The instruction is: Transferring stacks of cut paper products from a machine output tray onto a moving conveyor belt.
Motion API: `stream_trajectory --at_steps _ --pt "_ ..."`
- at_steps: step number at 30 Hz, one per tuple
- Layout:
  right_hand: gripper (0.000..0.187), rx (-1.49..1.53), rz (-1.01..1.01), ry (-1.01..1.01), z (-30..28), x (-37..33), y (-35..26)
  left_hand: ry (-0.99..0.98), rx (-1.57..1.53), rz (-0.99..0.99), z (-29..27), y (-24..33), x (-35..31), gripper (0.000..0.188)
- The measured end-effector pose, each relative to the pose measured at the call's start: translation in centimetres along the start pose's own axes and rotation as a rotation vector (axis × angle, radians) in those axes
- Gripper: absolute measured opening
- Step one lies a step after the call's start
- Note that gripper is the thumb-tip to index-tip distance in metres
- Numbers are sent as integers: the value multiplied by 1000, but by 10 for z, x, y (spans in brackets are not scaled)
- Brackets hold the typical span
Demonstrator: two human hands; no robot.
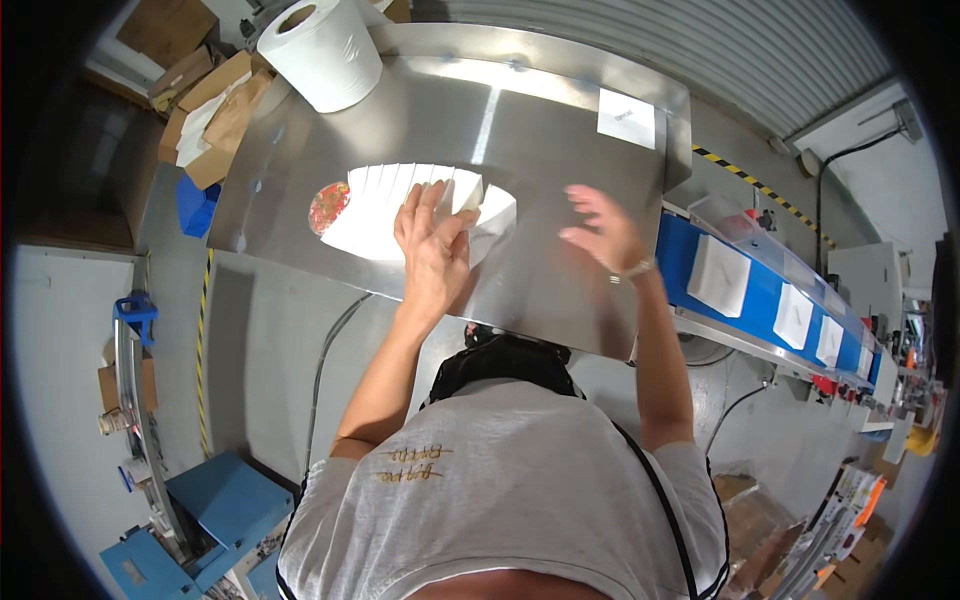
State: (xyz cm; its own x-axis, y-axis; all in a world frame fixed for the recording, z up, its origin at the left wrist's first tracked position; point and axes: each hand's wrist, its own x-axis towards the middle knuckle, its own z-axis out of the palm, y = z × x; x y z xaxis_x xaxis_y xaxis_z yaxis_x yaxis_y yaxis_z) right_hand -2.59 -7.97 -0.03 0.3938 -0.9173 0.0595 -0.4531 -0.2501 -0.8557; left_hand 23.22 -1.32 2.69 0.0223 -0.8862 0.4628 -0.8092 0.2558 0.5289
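Observation:
A row of overlapping white flat packets lies fanned out on a steel table. At its left end shows a rounded face with a red, speckled pattern. My left hand rests on the right part of the row, fingers stretched over the packets and thumb apart toward the right. The packet surface under that palm is hidden. To the right, my right hand hovers over bare steel, its fingers spread, blurred by motion and holding nothing.
A blue conveyor belt carrying several white packets runs off to the right of the table. A large white paper roll stands at the back left, near an open cardboard box. A white paper slip lies at the back right.

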Motion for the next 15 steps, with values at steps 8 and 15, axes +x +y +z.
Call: stream_trajectory --at_steps 8,15 --pt "44 -143 -323 -184 51 51 -16 24 22 3 -2 4 8 29" --pt "29 77 368 367 -1 -24 52 38 88 -112 -5 -10 6 29"
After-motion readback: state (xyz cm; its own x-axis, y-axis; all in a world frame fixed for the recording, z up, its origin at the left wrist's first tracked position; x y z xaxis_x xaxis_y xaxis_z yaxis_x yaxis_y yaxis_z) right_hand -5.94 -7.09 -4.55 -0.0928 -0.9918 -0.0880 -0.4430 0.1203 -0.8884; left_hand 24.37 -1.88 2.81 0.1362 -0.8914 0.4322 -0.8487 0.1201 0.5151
